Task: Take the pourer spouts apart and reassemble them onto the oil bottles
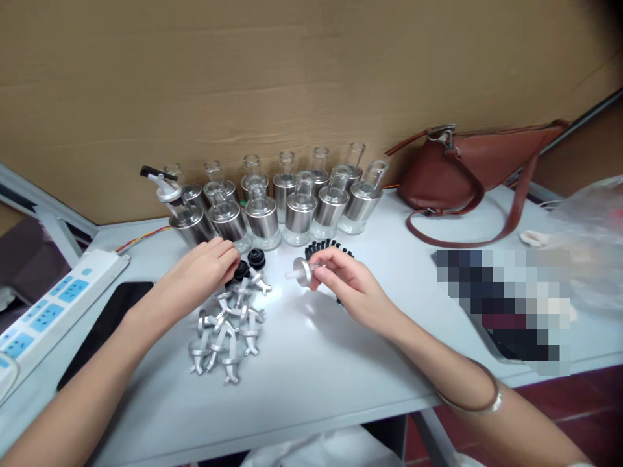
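My right hand (350, 282) pinches a silver metal pourer spout (302, 272) between thumb and fingers, its pale tube pointing left. Behind that hand, a cluster of small black pieces (327, 246) is partly covered. My left hand (209, 269) is closed, fingers bent down over the black ribbed stoppers; whatever is in its fingertips is hidden. One black stopper (256, 259) stands just right of it, and another black stopper (240, 270) touches or nearly touches the fingers. Below lies a heap of silver pourer spouts (231, 350).
Glass bottles with metal sleeves (299, 211) stand in two rows along the cardboard wall; the front left one carries a pourer with a black lever (163, 181). A power strip (48, 314) and black phone (104, 324) lie left. A brown handbag (467, 175) and a pixelated object (501, 311) are right.
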The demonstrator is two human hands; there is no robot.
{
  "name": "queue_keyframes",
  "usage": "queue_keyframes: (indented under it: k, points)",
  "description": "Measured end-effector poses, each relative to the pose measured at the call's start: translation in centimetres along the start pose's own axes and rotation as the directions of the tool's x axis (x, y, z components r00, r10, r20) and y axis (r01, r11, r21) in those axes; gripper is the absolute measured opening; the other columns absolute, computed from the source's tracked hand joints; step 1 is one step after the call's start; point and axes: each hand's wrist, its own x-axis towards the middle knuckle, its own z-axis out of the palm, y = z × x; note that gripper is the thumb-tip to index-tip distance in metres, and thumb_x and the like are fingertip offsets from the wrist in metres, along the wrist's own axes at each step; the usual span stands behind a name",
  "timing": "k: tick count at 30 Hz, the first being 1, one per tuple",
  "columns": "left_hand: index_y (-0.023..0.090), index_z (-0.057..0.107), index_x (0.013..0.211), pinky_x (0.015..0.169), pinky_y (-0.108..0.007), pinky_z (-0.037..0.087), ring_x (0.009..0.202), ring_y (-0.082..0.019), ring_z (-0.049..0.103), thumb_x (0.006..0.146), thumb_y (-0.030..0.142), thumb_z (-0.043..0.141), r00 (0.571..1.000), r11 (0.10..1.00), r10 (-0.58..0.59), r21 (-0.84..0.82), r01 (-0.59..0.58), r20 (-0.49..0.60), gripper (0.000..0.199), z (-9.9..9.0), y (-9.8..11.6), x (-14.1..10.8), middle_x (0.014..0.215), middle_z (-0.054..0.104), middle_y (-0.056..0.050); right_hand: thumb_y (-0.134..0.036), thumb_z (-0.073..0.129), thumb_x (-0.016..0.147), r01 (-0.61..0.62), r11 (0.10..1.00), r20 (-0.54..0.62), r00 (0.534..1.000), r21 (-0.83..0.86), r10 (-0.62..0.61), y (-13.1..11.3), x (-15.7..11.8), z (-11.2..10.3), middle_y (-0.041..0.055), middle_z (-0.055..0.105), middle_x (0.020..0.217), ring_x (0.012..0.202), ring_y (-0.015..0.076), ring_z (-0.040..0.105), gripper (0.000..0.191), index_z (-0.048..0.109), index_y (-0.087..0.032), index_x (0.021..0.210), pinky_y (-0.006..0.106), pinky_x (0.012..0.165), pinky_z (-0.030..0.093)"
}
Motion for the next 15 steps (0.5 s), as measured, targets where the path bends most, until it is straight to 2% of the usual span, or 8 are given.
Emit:
queue_keyframes:
  k: [5,9,12,15]
  points:
    - [0.020,0.044,0.071,0.058,-0.031,0.035,0.066,-0.020,0.044,0.087,0.012,0.037,0.998,0.995,-0.041,-0.088,0.037,-0.053,0.019,-0.4,0.0,0.1,0.070,0.048,-0.003,-0.040,0.050,0.095,0.018,1.000,-0.035,0.999,-0.014,-0.019,-0.1,0.1,0.0,0.0009,0.064,0.074,0.071,0.0151,0.060,0.020,0.054,-0.020,0.092,0.029,0.065,0.045]
    - [0.021,0.041,0.073,0.060,-0.028,0.036,0.065,-0.016,0.043,0.084,0.017,0.041,0.974,0.937,-0.181,-0.325,0.130,-0.133,0.012,-1.3,1.1,0.2,0.072,0.047,0.000,-0.032,0.055,0.092,0.021,0.998,-0.064,0.998,-0.051,-0.024,-0.1,0.0,0.0,0.0022,0.068,0.077,0.074,0.0162,0.064,0.012,0.056,-0.020,0.092,0.030,0.067,0.046]
    - [0.021,0.040,0.074,0.054,-0.024,0.033,0.058,-0.012,0.038,0.084,0.019,0.042,0.935,0.774,-0.336,-0.600,0.203,-0.117,0.010,-1.4,2.7,0.3,0.069,0.043,0.003,-0.030,0.060,0.087,0.016,0.997,-0.037,0.999,-0.079,-0.019,-0.1,0.0,0.1,0.0040,0.071,0.081,0.076,0.0175,0.066,0.011,0.058,-0.019,0.087,0.030,0.067,0.047]
    - [0.020,0.042,0.076,0.051,-0.022,0.032,0.056,-0.011,0.035,0.085,0.023,0.041,0.911,0.594,-0.410,-0.773,0.223,-0.052,0.009,-1.2,4.4,0.3,0.069,0.041,0.003,-0.030,0.061,0.085,-0.001,0.996,-0.010,1.000,-0.094,0.000,0.0,-0.1,0.2,0.0046,0.073,0.081,0.074,0.0174,0.066,0.012,0.060,-0.018,0.086,0.031,0.065,0.048]
